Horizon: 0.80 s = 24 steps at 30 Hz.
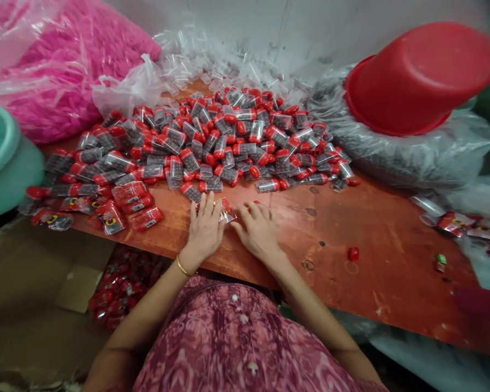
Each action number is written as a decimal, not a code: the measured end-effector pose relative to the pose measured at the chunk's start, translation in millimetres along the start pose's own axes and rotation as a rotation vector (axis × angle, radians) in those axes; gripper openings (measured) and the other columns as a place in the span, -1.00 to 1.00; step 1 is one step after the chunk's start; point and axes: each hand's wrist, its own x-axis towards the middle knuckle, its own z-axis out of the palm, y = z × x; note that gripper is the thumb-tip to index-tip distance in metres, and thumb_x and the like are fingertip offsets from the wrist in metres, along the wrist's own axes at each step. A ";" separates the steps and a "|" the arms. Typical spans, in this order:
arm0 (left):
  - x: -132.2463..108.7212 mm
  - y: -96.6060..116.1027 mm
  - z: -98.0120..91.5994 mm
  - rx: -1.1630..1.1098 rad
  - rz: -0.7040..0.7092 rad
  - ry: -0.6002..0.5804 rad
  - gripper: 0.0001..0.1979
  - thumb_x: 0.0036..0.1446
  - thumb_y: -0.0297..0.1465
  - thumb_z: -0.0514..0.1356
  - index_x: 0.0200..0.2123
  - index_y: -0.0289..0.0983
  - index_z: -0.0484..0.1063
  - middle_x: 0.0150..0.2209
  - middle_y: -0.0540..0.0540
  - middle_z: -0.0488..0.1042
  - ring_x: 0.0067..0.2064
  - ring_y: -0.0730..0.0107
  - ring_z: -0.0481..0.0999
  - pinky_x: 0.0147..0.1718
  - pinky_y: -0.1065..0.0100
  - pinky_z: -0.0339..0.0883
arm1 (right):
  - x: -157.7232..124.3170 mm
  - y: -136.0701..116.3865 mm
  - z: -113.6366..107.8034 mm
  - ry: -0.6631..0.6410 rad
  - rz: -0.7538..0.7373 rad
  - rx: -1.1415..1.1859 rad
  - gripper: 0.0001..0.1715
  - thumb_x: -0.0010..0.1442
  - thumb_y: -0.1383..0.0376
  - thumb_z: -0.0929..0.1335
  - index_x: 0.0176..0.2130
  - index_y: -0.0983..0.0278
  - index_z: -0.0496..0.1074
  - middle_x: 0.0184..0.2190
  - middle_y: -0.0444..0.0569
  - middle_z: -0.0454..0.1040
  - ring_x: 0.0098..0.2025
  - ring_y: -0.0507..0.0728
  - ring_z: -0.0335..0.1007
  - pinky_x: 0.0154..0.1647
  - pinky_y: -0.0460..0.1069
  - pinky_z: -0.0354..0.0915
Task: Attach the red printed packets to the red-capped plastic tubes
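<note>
My left hand (206,226) lies flat with its fingers stretched out, partly over a small red printed wrapper (227,211) on the table. Part of that wrapper is hidden under the fingers. A little to the right, my right hand (259,231) rests on the wood with bent, spread fingers. A bit of red shows past its fingertips, too small to name. Just beyond both hands spreads a large heap of clear plastic tubes with red caps (224,147). Several red printed packets (147,218) lie left of my left hand.
The wooden table (310,245) carries a loose red cap (353,253). Behind the heap are clear plastic pieces (188,54). A red bucket (416,81) lies tipped on a full plastic bag (375,147). Left stand a pink-filled bag (65,65) and a teal tub (12,163).
</note>
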 end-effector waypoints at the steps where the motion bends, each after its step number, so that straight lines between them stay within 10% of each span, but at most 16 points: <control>1: -0.9 -4.5 0.1 0.006 -0.039 0.011 -0.50 0.23 -0.33 -0.09 0.19 -0.42 0.17 0.29 -0.36 0.02 0.32 -0.05 -0.05 0.20 -0.15 -0.14 | 3.6 -6.1 2.2 -0.024 -0.014 0.020 -0.47 0.24 0.05 0.21 0.10 0.23 0.30 0.04 0.12 0.35 0.01 0.26 0.15 0.01 0.14 -0.03; 7: -6.0 -22.3 4.0 -0.020 -0.086 0.018 -0.48 0.24 -0.30 -0.10 0.18 -0.47 0.17 0.28 -0.36 0.06 0.31 0.00 -0.01 0.20 -0.03 -0.01 | 18.0 -7.6 15.3 -0.093 -0.033 0.129 -0.68 0.27 0.15 0.23 -0.07 0.09 0.48 -0.14 0.01 0.46 -0.12 0.18 0.21 -0.07 0.11 -0.02; 24: -18.1 14.7 20.7 -0.052 -0.184 0.062 -0.48 0.23 -0.32 -0.09 0.19 -0.46 0.15 0.28 -0.45 0.01 0.32 -0.03 -0.04 0.18 -0.02 0.02 | 31.6 9.5 24.9 -0.032 0.025 0.148 -0.70 0.26 0.15 0.24 -0.15 0.11 0.52 -0.18 -0.06 0.50 -0.19 0.15 0.24 -0.09 0.08 -0.03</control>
